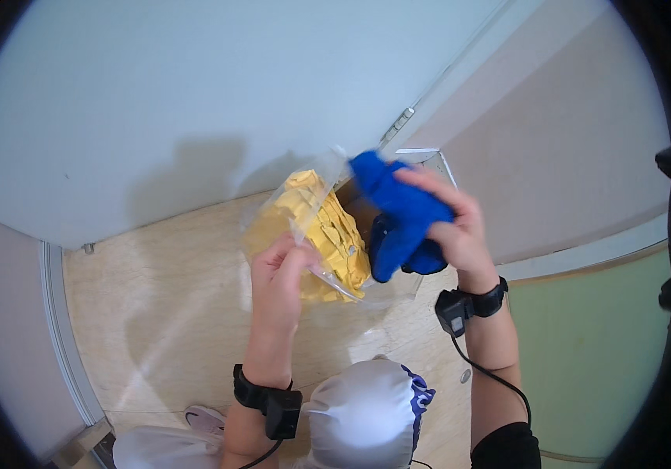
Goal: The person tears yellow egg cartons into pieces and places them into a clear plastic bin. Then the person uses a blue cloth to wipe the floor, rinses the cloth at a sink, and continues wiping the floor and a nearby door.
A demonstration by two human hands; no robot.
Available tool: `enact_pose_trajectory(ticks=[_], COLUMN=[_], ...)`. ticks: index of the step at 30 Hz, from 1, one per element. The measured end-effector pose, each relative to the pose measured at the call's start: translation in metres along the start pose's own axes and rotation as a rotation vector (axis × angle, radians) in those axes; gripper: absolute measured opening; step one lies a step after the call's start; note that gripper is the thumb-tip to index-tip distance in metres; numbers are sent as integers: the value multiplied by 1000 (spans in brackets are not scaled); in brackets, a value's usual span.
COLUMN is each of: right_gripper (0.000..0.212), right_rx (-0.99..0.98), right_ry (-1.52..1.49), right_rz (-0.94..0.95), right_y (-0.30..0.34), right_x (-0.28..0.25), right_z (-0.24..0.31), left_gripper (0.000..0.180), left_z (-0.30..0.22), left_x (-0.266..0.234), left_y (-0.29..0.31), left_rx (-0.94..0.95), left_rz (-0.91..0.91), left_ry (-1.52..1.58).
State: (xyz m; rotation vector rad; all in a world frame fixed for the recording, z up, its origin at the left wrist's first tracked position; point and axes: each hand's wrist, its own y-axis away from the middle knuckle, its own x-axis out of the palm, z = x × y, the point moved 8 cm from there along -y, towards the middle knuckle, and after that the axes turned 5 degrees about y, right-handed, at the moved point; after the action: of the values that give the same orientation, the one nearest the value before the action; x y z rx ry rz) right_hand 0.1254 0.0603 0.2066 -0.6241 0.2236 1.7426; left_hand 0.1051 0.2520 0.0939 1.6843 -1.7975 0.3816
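My left hand (279,277) grips the edge of a clear plastic bag (273,215) that holds folded yellow cloths (335,234). My right hand (449,219) holds a bunched blue cloth (399,215) just to the right of the bag's opening, touching the yellow cloths. Both wrists wear black bands with small devices and cables.
A pale door (195,102) with a hinge (398,125) fills the upper view. Beige marble floor (156,313) lies below. A white bag with a blue edge (367,414) sits by my legs at the bottom. A beige wall (554,156) stands at right.
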Motion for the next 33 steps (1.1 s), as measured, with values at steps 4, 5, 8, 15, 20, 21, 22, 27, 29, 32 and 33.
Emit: enact_pose_trajectory(ticks=[4,5,8,15,20,21,22,27,29,32,33], right_gripper=[63,62,58,52,44,44,44,44,43,38,36], right_rx=[-115,-53,46,115,-11,25,61,74,55,-19,-26], right_ry=[300,117,-101,64,-96,-2,101,-52,249,267,168], right_rz=[112,-19,-288,-305,-792,-655,-520,-791,-491,-619,-712], right_y=[3,3,20,27,60,58,57,77,72,65,65], right_x=[18,7,-5,-20,-64,-54,-46,-73,-59,-62,-67], right_z=[10,5,-16,-43,-45,-53,-59,-70,-69,-50,-48], left_gripper=[14,14,14,15,16,16,16,16,18,18,17], left_z=[-1,0,0,0,3,5,7,8,10,7,2], left_x=[1,2,4,-1,0,1,3,2,6,3,-1], left_y=[-1,0,2,-1,-9,-8,-9,-10,-10,-9,-7], left_rx=[28,12,35,12,71,75,68,95,77,41,34], left_rz=[33,14,14,-89,46,44,46,59,28,-7,-16], left_ry=[-11,-8,3,-133,-21,-9,-3,-38,-10,-24,-38])
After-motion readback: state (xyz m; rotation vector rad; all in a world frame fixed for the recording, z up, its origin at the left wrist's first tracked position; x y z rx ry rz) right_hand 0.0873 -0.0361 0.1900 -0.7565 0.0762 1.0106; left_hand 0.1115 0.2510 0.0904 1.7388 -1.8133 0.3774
